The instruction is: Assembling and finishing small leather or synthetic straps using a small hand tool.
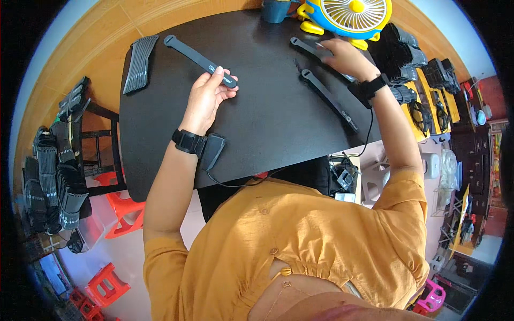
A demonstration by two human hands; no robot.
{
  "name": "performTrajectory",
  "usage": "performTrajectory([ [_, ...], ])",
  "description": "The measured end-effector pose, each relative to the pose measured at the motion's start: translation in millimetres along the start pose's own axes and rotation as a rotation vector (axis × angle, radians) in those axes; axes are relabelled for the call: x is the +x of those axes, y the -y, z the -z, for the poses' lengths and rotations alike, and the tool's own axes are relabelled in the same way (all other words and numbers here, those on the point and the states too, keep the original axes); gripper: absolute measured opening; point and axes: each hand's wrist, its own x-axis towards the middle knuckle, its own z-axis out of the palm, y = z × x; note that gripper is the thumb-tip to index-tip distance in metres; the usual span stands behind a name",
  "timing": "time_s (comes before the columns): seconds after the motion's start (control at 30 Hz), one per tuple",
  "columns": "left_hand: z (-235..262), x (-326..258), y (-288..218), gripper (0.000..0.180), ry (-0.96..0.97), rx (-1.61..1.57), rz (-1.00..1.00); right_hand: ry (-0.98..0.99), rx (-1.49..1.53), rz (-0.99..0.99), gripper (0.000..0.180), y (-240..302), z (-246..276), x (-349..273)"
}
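The left fingers [215, 78] pinch a flat black fabric-looking strap [193, 56] stretching beyond them, while the right fingers [333, 49], whose closure I can't tell, seem to be reaching for a second black strap [306, 48] beneath them, calling for a sure pinch.

Easiest lane I've got is the bare middle of the tabletop [267, 123], on the wearer's side of the fan [356, 7] and off to its left. Straight left of it I'd clip the blue mug [275, 10]; to its right, piled dark straps [399, 56] box me in. Wearer-side of it, the right fingers [327, 47] and a loose strap [327, 99] clog things, plus that dangling wrist cable [369, 128].
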Motion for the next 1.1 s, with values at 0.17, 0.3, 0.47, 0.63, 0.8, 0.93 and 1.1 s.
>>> performTrajectory([
  [0.17, 2, -1, 1, 0.032, -0.008, 0.020, 0.001, 0.288, 0.100, -0.310, 0.034, -12, 1, -30],
  [0.3, 0, -1, 0, 0.032, 0.004, 0.029, 0.004, 0.346, 0.045, -0.475, 0.032, -24, 7, -58],
  [0.47, 4, 2, 4, 0.032, 0.018, 0.011, -0.005, 0.111, 0.029, -0.383, 0.053, 9, 19, -78],
  [0.63, 1, -2, 0, 0.033, -0.003, 0.038, -0.013, 0.399, 0.345, -0.395, 0.056, 55, 31, -81],
  [0.8, -1, -1, -1, 0.034, 0.013, 0.060, -0.020, 0.393, 0.353, -0.458, 0.044, 37, 25, -70],
  [0.93, -1, -3, 1, 0.030, 0.007, 0.039, -0.034, 0.410, 0.334, -0.413, 0.036, 30, 28, -74],
  [1.1, 0, -5, 0, 0.030, 0.000, 0.017, -0.018, 0.438, 0.397, -0.392, 0.033, 45, 48, -84],
])
